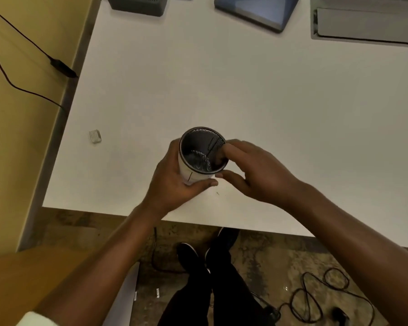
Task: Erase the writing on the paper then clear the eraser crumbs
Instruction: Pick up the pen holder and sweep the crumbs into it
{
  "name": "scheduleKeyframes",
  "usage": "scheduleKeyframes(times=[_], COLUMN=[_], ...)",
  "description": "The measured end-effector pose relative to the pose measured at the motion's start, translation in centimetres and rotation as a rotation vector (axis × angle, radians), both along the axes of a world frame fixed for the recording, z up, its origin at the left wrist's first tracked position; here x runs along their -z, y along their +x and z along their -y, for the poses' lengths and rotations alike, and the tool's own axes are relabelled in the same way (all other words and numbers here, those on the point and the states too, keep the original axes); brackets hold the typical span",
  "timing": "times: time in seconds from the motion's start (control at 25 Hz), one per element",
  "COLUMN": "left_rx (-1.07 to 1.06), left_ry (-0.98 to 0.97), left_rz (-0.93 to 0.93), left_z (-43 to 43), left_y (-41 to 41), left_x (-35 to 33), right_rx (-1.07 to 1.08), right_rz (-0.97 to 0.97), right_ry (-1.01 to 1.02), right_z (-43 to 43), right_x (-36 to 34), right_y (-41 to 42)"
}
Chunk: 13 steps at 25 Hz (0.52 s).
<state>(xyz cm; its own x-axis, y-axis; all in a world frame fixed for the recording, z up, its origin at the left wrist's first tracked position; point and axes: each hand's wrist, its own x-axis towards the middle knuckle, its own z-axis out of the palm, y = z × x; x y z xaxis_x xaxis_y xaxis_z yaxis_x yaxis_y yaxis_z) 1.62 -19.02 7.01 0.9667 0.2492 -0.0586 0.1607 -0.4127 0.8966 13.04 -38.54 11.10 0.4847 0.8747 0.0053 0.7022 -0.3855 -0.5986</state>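
1. White rectangular table (222, 78): matte top, near edge running across the lower middle of the view.
2. Black metal-mesh cup (198, 140): cylindrical and open-topped, mouth tipped toward the camera, over the near-centre part of the table. Whether its base touches the top cannot be told.
3. White paper-like sheet (196, 176): wrapped round the outside of the cup, with one short dark line near its lower edge.
4. Left hand (174, 182): fingers and thumb curled round the wrapped cup from the left and below, gripping it.
5. Right hand (252, 172): fingers hooked over the rim into the cup, thumb outside against the sheet, pinching the wall between them.
6. Small white ribbed block (95, 136): lying on the table well left of the cup; whether it is an eraser cannot be told.
7. Tiny dark speck (218, 193): on the table just below the hands.
8. Blue-grey laptop (257, 10): closed, at the far edge.
9. Black cables (316, 300): looped on the floor at lower right.
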Motion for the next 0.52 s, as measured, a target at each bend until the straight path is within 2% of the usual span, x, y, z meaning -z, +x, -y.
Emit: scheduleKeyframes(times=[0.08, 0.16, 0.32, 0.4, 0.52], left_rx=[-0.064, -0.135, -0.222, -0.249, -0.219], left_ry=[-0.028, -0.069, -0.175, -0.231, -0.273], left_rz=[0.016, -0.02, -0.144, -0.203, -0.292], left_z=[0.9, 2.1, 5.0, 6.1, 6.9], left_y=[-2.9, -6.3, -13.3, -16.2, -19.3], left_x=[0.1, 0.5, 1.7, 2.4, 4.6], right_rx=[-0.019, 0.078, 0.313, 0.29, 0.262], right_rz=[-0.076, -0.089, 0.085, 0.119, 0.141], right_ry=[0.001, -0.065, -0.5, -0.653, -0.668], right_z=[1.5, 3.3, 5.9, 6.1, 5.2], right_x=[0.2, 2.0, 8.3, 10.3, 11.0], right_y=[-1.5, -3.1, -6.2, -7.5, -8.9])
